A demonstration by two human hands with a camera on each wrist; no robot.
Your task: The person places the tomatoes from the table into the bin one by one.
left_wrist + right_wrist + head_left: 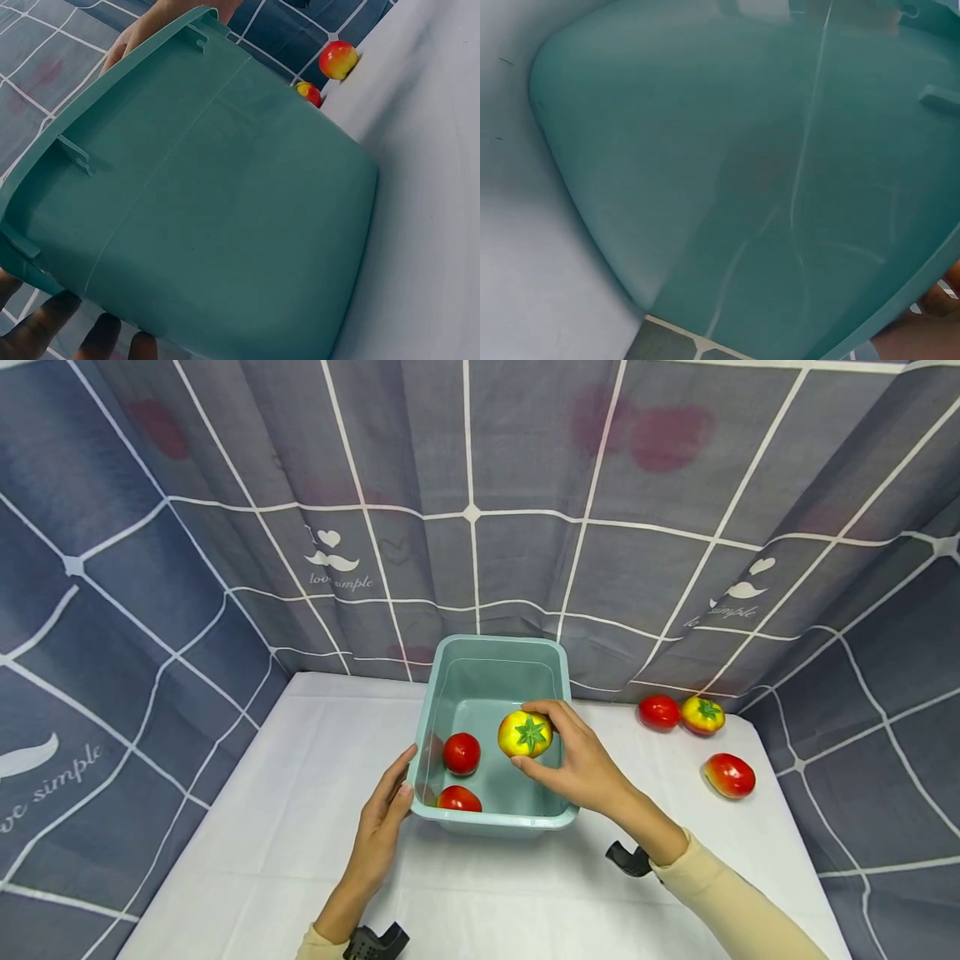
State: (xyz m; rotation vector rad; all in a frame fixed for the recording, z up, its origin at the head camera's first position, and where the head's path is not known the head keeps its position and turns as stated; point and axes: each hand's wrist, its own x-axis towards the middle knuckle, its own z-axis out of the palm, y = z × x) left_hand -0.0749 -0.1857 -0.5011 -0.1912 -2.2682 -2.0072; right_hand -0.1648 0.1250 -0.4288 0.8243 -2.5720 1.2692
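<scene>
A green plastic bin (491, 821) stands on the table in the head view. Inside it lie two red tomatoes, one tomato (461, 753) by the left wall and another tomato (459, 798) at the near left corner, partly hidden by the rim. Over the bin, my right hand (581, 764) pinches a yellow tomato (524, 733) between thumb and fingers, its green star-shaped calyx facing up. My left hand (381, 818) touches the bin's left side with fairly straight fingers. Those fingers (101, 337) also show along the bin's wall in the left wrist view.
To the right on the white table (300, 777) lie a red tomato (660, 712), a yellow-red tomato (703, 716) with a green calyx, and a red-yellow tomato (730, 776) closer to me. A grey checked curtain (420, 560) encloses the back and sides.
</scene>
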